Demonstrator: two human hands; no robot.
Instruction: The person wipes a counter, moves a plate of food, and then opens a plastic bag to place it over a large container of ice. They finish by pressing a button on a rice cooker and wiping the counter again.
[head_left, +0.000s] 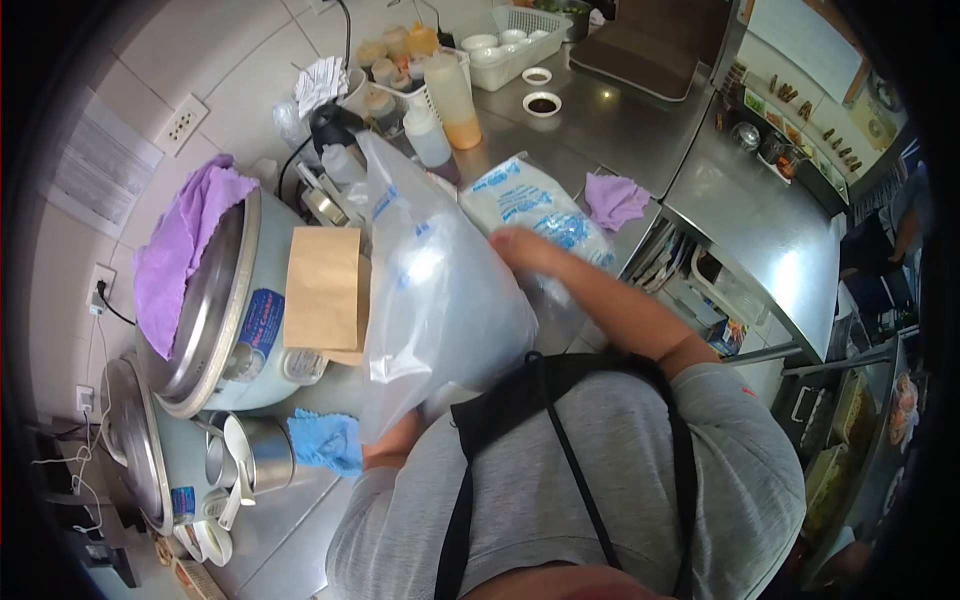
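A large clear plastic bag [440, 290] with blue print stands puffed out in front of my chest. My right hand [517, 247] is curled at the bag's right edge, its fingertips hard to make out. Just beyond that hand lies a clear pack of blue-printed plastic bags [535, 200]. My left hand [397, 440] reaches in at the bag's lower end; only the wrist area shows, and the plastic covers the fingers. Left of the bag stands a brown paper bag [322, 288]. A blue cloth [326, 441] lies beside my left wrist.
Two large rice cookers [265, 225] stand at left, one draped with a purple cloth [185, 250]. A metal pot [268, 452] holds a white ladle. Sauce bottles [452, 100], two small sauce bowls [541, 104] and a brown tray [640, 50] occupy the back. Another purple cloth [615, 200] lies right.
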